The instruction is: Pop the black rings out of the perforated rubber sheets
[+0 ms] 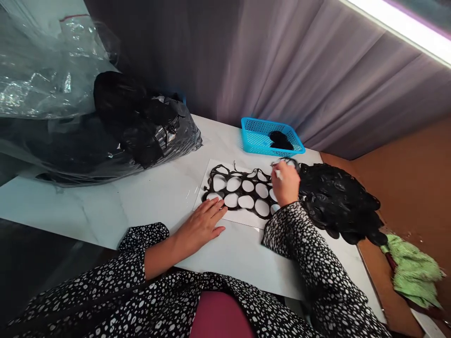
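Hands apart: left hand (200, 227) flat on black oval-cut lattice (243, 188); right hand (285, 184) pinches white implement (278, 174) at its right end.

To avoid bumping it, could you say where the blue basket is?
In head view, the blue basket sits at the marble table's far edge, beyond the right hand.

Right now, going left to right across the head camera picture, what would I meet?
Black plastic bag, left hand, right hand, pile of black scraps, green cloth.
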{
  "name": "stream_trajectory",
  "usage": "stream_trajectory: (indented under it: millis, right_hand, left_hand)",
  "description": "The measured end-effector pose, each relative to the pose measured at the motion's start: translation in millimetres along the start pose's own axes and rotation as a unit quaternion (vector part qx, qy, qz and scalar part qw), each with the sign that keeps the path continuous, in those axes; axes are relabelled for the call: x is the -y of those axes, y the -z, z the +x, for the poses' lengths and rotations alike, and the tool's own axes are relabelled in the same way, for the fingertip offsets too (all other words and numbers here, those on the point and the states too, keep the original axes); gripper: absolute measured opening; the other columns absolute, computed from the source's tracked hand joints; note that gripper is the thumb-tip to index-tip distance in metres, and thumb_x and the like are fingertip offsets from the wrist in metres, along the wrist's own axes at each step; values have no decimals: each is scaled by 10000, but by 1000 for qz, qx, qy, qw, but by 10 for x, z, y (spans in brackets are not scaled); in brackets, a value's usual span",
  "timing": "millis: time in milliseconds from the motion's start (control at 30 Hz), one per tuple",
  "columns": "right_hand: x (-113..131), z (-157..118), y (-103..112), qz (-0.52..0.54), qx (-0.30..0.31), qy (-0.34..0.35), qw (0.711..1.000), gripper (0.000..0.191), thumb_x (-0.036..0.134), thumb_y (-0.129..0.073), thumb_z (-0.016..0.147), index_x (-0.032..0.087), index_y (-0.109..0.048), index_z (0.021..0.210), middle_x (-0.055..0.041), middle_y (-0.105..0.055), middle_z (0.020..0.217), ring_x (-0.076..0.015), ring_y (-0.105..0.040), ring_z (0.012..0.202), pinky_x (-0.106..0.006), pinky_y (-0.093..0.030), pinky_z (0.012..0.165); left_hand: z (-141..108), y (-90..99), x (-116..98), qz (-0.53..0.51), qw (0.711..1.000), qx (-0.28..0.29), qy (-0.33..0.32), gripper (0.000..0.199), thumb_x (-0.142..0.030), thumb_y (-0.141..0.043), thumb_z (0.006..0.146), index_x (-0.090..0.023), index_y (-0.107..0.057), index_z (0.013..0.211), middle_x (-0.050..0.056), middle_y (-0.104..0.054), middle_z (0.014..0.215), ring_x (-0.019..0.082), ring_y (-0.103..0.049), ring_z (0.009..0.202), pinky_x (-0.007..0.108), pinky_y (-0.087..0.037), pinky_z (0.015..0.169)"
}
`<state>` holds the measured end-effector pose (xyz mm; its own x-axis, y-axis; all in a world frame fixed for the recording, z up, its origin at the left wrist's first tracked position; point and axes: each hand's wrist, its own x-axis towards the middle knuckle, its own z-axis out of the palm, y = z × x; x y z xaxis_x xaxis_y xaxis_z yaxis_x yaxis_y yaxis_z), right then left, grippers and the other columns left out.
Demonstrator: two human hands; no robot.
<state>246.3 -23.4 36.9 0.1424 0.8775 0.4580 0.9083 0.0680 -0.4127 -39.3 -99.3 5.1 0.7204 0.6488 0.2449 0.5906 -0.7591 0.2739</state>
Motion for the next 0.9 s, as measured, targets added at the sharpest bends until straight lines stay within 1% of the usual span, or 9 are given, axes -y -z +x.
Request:
stream_trajectory:
  millis: [67,100,167,300,367,400,467,633,900]
  right_hand:
    - [-117,174,43,26,-21,-56,998,130,177,-511,804,210,-493,680,-61,-568,714,-224,-518,716,-335,-371,686]
    - [-102,188,52,65,-1,-60,996,148,198,-537,795,212,-487,656,-51,-581,697,-214,-528,698,-326,-377,681]
    - [62,79,36,176,73,-48,981,184,252,-587,791,212,-491,640,-39,-623,700,-200,-554,690,-309,-395,668]
    - [599,-358,-87,367,236,-27,900,208,305,-622,813,209,-500,675,-39,-691,806,-189,-607,761,-284,-433,674]
    - [800,-517,-160,401,302,-12,865,199,297,-626,820,207,-501,695,-29,-685,795,-171,-592,722,-269,-430,646]
    - [867,-569,-193,404,324,-2,856,190,290,-625,824,205,-504,705,-24,-677,785,-162,-577,697,-262,-423,627]
    - [944,-627,-247,387,339,23,857,177,274,-621,831,201,-511,713,-20,-662,772,-155,-556,678,-258,-409,614]
    - [978,-667,-303,305,305,73,899,127,212,-628,827,191,-552,728,-34,-655,798,-168,-556,718,-277,-406,659]
    - [1024,-723,-318,269,278,102,916,127,143,-646,815,194,-569,727,-18,-648,768,-170,-556,729,-270,-400,658]
  left_hand:
    - [-15,43,-9,3,1000,-5,-10,417,-333,-510,993,-142,-482,1362,130,-492,1429,284,-385,1379,453,-377,1114]
    - [-32,73,-19,6,1000,-10,-14,418,-338,-500,997,-154,-475,1372,123,-485,1437,278,-373,1388,447,-381,1112]
    - [-89,134,-47,18,999,-29,-4,453,-357,-491,1001,-153,-448,1403,129,-476,1445,279,-361,1396,445,-384,1112]
    - [-253,177,-80,64,994,-67,58,490,-399,-460,1006,-76,-474,1375,182,-549,1347,311,-448,1321,483,-394,1098]
    - [-315,154,-76,77,993,-64,64,473,-400,-443,1011,-60,-510,1333,186,-569,1314,318,-481,1284,487,-411,1081]
    - [-335,140,-72,79,993,-59,65,469,-398,-439,1012,-57,-515,1325,185,-571,1310,317,-490,1273,485,-419,1074]
    - [-351,117,-68,80,993,-53,70,470,-398,-443,1010,-57,-514,1326,180,-573,1302,314,-497,1260,480,-430,1063]
    - [-329,121,-74,80,992,-43,82,456,-389,-484,992,-68,-524,1313,156,-576,1287,313,-484,1256,466,-411,1075]
    - [-333,134,-56,87,993,-28,75,436,-376,-475,995,-65,-540,1294,163,-565,1305,308,-468,1257,459,-405,1065]
